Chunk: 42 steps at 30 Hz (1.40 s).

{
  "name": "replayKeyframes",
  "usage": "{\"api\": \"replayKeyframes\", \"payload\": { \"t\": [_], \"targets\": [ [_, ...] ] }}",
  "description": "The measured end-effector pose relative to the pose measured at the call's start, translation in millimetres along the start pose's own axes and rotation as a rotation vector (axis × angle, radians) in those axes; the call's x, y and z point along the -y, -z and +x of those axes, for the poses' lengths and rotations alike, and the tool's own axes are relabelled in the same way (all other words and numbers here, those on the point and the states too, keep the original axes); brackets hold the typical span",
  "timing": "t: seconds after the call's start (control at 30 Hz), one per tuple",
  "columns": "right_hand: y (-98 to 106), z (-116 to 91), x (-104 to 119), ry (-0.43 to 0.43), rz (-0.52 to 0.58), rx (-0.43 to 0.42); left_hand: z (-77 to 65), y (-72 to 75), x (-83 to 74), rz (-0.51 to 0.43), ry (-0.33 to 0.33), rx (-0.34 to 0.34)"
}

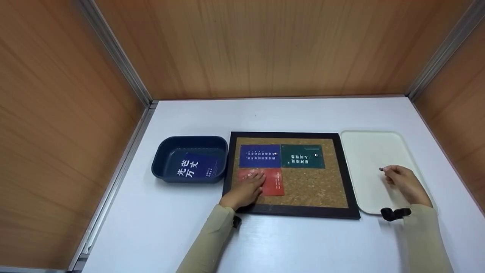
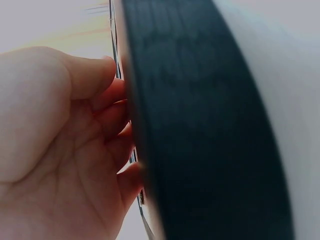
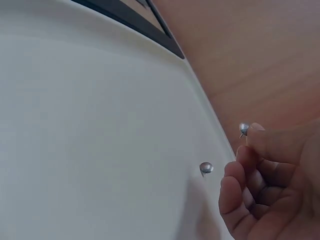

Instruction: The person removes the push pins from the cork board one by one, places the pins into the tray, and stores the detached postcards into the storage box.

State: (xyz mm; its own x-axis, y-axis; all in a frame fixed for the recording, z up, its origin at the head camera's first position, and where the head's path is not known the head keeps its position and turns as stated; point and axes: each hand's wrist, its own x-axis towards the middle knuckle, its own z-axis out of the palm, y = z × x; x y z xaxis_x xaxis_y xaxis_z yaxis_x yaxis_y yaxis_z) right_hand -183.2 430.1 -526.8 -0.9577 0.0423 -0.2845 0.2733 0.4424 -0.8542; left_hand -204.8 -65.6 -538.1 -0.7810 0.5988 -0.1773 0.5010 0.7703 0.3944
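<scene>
My left hand (image 1: 245, 189) rests on a red card (image 1: 274, 182) at the lower left of the cork board (image 1: 310, 189), its fingers laid over the card's left part. In the left wrist view the fingertips (image 2: 131, 180) reach past the board's dark frame (image 2: 200, 130). Above the white tray, my right hand (image 1: 408, 185) pinches a silver-headed thumbtack (image 3: 243, 128) between thumb and fingers. A second thumbtack (image 3: 206, 168) lies on the tray below. Along the board's top are a blue card (image 1: 259, 156) and a green card (image 1: 303, 156), each with a shiny tack in it.
To the left of the board stands a dark blue basin (image 1: 157, 167) with a blue card (image 1: 201, 165) inside. The white tray (image 1: 363, 151) lies right against the board's right side. Wood-grain panels (image 1: 250, 49) enclose the white table (image 1: 288, 242) at the back and sides.
</scene>
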Motion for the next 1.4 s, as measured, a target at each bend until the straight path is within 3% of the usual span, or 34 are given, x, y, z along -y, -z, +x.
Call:
{"api": "replayKeyframes", "payload": {
  "t": [0.87, 1.13, 1.4],
  "targets": [
    [8.4, 13.3, -13.5, 0.008, -0.01, -0.04, -0.9, 1.6, 0.6, -0.021, -0.007, 0.004],
    [10.2, 17.6, -12.3, -0.033, -0.052, -0.05, 0.6, 0.4, 0.6, -0.022, -0.001, 0.006],
    [11.6, 22.8, -13.9, -0.042, -0.023, -0.041, 0.2, 0.8, 0.5, -0.037, 0.0, 0.011]
  ]
}}
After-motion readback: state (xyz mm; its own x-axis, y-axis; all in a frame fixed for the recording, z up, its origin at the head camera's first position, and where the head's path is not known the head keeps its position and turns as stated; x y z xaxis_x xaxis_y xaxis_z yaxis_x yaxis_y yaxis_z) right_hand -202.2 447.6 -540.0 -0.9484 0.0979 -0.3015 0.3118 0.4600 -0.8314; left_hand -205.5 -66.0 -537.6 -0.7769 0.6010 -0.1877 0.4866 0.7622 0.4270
